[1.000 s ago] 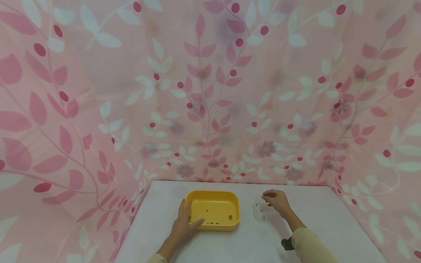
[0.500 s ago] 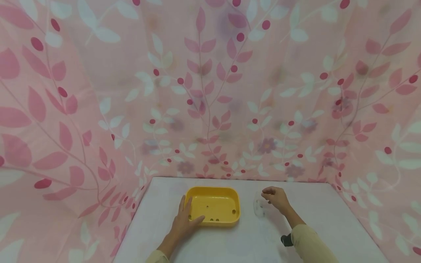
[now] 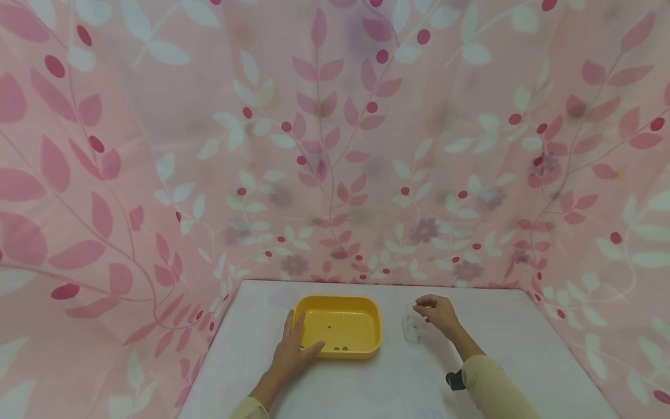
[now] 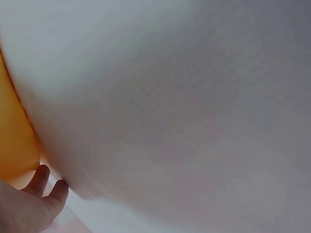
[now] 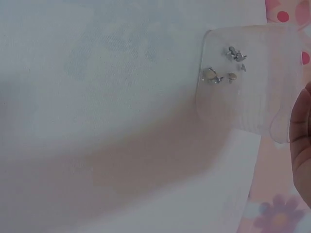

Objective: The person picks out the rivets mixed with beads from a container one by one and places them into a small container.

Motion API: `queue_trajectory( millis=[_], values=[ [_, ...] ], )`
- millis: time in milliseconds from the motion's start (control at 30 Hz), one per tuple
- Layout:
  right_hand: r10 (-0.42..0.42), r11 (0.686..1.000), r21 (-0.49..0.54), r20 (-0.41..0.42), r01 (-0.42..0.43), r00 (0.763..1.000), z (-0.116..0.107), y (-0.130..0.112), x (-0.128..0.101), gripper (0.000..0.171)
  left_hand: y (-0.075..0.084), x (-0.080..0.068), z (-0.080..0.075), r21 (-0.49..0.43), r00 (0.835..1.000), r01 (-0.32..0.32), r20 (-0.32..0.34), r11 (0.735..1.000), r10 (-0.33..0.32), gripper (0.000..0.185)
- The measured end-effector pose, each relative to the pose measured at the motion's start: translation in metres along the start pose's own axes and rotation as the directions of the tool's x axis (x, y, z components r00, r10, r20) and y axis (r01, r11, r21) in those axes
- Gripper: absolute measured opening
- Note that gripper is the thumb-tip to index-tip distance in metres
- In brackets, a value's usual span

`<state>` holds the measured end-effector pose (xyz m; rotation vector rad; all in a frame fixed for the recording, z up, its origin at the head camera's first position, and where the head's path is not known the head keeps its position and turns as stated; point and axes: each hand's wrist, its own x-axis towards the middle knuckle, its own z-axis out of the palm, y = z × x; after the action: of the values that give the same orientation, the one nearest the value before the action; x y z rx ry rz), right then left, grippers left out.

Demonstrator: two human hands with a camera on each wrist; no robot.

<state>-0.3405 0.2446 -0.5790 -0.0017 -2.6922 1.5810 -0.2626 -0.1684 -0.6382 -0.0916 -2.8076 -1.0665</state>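
Observation:
A yellow rectangular tray (image 3: pixel 357 333) sits left of centre on the table in the head view, with several small dark round pieces (image 3: pixel 341 349) on its floor. My left hand (image 3: pixel 291 349) rests on its front left corner, fingers straight and spread along the left side, thumb over the front rim. To the right is a small clear plastic box (image 5: pixel 252 97), holding several shiny metal pieces (image 5: pixel 235 54) that look like tacks. My right hand (image 3: pixel 439 315) pinches the box at its far right rim; in the right wrist view only part of that hand shows.
A white cloth covers the table (image 3: pixel 387 384). Pink leaf-patterned curtain (image 3: pixel 335 174) rises behind the table's back edge and along both sides. A dark wrist device (image 3: pixel 454 380) hangs beside the right sleeve.
The tray's small pieces have shifted; the one near its right side no longer shows there. The clear box's outline has changed slightly under my right hand. Both hands stay nearly in place.

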Motion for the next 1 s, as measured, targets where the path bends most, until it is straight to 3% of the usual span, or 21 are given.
queue_trajectory(
  millis=[200, 333, 433, 567, 733, 800, 900, 1000],
  values=[
    [-0.071, 0.997, -0.038, -0.039, 0.07, 0.997, 0.006, -0.009, 0.001, 0.042, -0.002, 0.0, 0.002, 0.005, 1.0, 0.0, -0.004, 1.0, 0.0, 0.101],
    [-0.118, 0.983, -0.145, -0.058, 0.109, 0.991, 0.016, -0.02, 0.0, 0.062, -0.003, 0.0, 0.004, -0.003, 1.0, 0.007, -0.001, 1.0, -0.007, 0.1],
    [-0.185, 0.966, -0.191, -0.024, 0.177, 0.983, 0.023, -0.029, 0.0, 0.078, -0.004, 0.001, 0.005, -0.01, 1.0, 0.01, -0.001, 1.0, -0.01, 0.099],
    [-0.291, 0.917, -0.282, 0.017, 0.284, 0.957, 0.036, -0.036, 0.001, 0.092, -0.003, 0.002, 0.005, -0.008, 1.0, 0.011, 0.005, 1.0, -0.011, 0.099],
    [-0.402, 0.806, -0.466, 0.023, 0.365, 0.916, 0.055, -0.042, 0.002, 0.093, 0.0, 0.003, 0.002, -0.005, 1.0, 0.009, 0.008, 1.0, -0.009, 0.1],
    [-0.411, 0.773, -0.516, 0.036, 0.369, 0.911, 0.064, -0.044, 0.002, 0.094, 0.0, 0.003, 0.001, 0.001, 1.0, 0.011, 0.005, 1.0, -0.011, 0.099],
    [-0.393, 0.754, -0.547, 0.065, 0.362, 0.917, 0.077, -0.045, 0.0, 0.096, 0.0, 0.002, 0.001, -0.002, 1.0, 0.013, 0.004, 1.0, -0.012, 0.098],
    [-0.371, 0.759, -0.544, 0.09, 0.358, 0.924, 0.087, -0.046, -0.003, 0.097, -0.001, 0.003, 0.002, -0.009, 1.0, 0.018, 0.014, 1.0, -0.018, 0.098]
  ],
)
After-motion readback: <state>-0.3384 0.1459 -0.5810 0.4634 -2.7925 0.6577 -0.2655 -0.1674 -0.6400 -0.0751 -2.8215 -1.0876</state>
